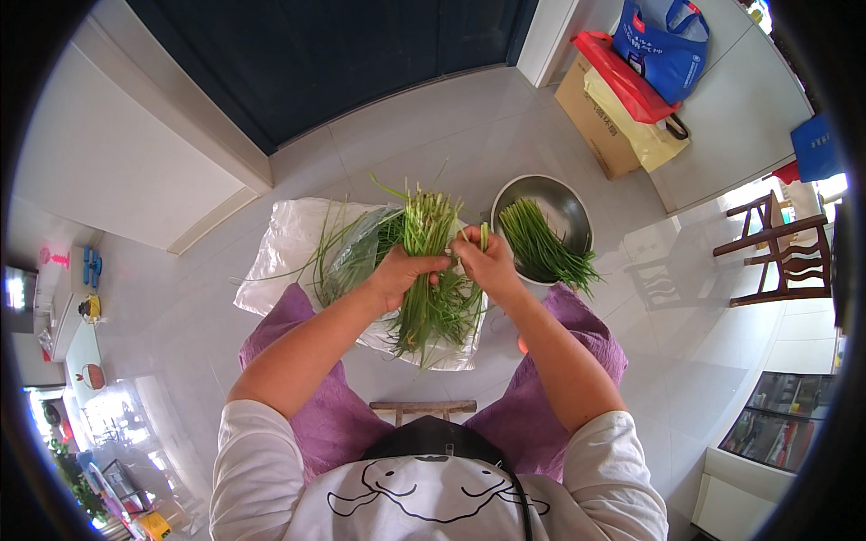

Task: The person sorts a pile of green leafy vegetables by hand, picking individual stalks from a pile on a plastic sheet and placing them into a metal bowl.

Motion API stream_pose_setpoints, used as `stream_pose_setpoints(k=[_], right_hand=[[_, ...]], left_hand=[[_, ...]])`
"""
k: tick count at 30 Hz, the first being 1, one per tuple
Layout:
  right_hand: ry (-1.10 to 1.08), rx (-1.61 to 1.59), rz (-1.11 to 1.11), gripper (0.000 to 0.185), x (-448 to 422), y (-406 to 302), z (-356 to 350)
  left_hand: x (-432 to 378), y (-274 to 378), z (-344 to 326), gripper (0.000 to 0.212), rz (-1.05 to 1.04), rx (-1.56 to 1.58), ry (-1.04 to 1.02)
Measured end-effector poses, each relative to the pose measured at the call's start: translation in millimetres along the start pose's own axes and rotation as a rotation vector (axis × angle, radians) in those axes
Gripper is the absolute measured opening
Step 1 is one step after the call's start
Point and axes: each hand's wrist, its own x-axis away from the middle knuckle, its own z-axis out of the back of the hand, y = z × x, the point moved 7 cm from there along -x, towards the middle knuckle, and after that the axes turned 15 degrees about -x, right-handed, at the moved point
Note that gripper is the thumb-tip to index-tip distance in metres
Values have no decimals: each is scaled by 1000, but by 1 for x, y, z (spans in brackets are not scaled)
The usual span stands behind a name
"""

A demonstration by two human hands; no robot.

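Observation:
A thick bunch of garlic chives (429, 220) is gripped in my left hand (400, 272), its pale cut ends pointing away from me and its leaves hanging toward me. Close beside it, my right hand (486, 262) pinches a few chive stalks between thumb and fingers. Beneath both hands lies a white plastic sheet (281, 233) with loose greens on it. More chives show in a clear plastic bag (353, 255) to the left of the bunch. On the right stands a round metal bowl (565, 196); chives (541, 237) lie in it, their leaf tips over the near rim.
A wooden stool (423, 407) shows between my knees on the tiled floor (413, 142). Ahead is a dark door (338, 61). At the upper right, a cardboard box (595, 118) stands by red and blue bags (659, 51). A wooden chair (778, 253) is at the far right.

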Motion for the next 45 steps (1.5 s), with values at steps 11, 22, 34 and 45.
stream_pose_setpoints(k=[11,22,34,45], right_hand=[[85,-76,51,18,-8,-3,14],[133,-323,-228,13,3,-4,3],[177,-51,-86,24,0,-8,9],[179,-366,-81,28,-3,-2,15]], left_hand=[[4,1,0,17,82,277,-99],[7,-3,-8,16,117,160,-200],[8,-7,-9,22,156,190,-221],[7,-8,-8,13,175,182,-216]])
